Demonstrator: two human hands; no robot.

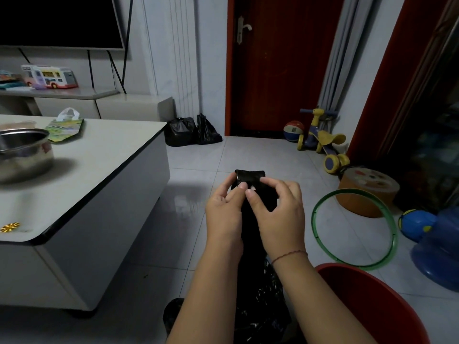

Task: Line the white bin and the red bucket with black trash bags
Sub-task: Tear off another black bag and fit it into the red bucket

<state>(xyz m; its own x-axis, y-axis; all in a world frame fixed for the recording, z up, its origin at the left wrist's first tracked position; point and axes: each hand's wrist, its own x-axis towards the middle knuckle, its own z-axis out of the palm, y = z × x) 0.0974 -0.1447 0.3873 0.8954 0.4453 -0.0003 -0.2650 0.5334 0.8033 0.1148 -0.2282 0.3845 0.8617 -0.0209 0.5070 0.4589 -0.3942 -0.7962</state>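
Observation:
A folded black trash bag (250,178) is held up in front of me, its lower length hanging down between my forearms. My left hand (224,212) and my right hand (279,209) both pinch its top end with thumbs and fingertips close together. The red bucket (387,301) stands at the lower right, only its rim and near wall in view. Crumpled black plastic (263,309) lies low between my arms. The white bin is out of view.
A white low table (99,170) with a steel pot (24,152) fills the left. A green hoop (355,229), an orange drum stool (367,192), blue toys (432,242) and a ride-on toy (320,137) crowd the right. Two filled black bags (191,131) sit by the door.

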